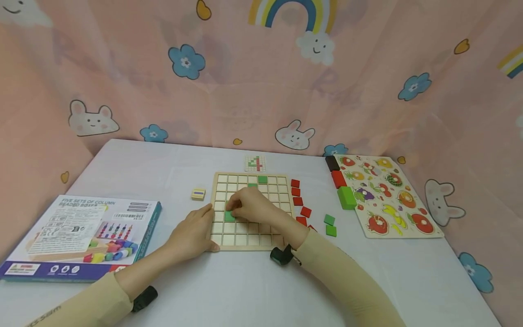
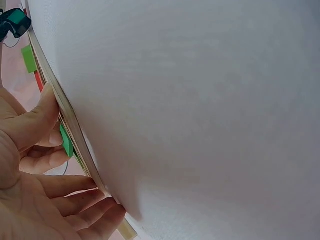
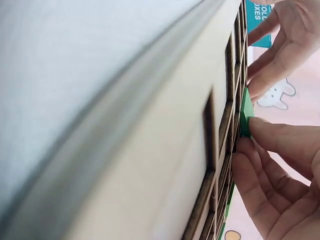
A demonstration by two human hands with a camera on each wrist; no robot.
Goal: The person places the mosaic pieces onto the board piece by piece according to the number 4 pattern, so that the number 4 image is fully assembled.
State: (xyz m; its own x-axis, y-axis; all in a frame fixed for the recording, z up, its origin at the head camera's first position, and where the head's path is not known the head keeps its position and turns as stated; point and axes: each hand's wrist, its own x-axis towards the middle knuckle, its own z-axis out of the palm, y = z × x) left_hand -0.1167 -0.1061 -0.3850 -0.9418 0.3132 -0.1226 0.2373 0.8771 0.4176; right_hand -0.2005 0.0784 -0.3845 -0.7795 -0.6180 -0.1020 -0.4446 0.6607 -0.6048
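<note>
A wooden grid board (image 1: 249,249) lies on the white table. My right hand (image 1: 253,204) reaches over it and pinches a green square tile (image 1: 229,216) at the left-middle cells. In the right wrist view the thumb (image 3: 280,137) meets the tile (image 3: 245,112), which stands tilted against the grid. Two more green tiles sit toward the far side, one at the top row (image 1: 263,180) and another partly behind my right hand. My left hand (image 1: 192,231) rests along the board's left edge, thumb near the front corner and fingers extended, as the left wrist view also shows.
Red tiles (image 1: 295,191) line the board's right side, with two loose green tiles (image 1: 329,220) beyond. A pattern card (image 1: 255,164) lies behind the board. A small striped block (image 1: 198,194) and a boxed toy (image 1: 139,227) are left; a fruit puzzle (image 1: 369,234) is right.
</note>
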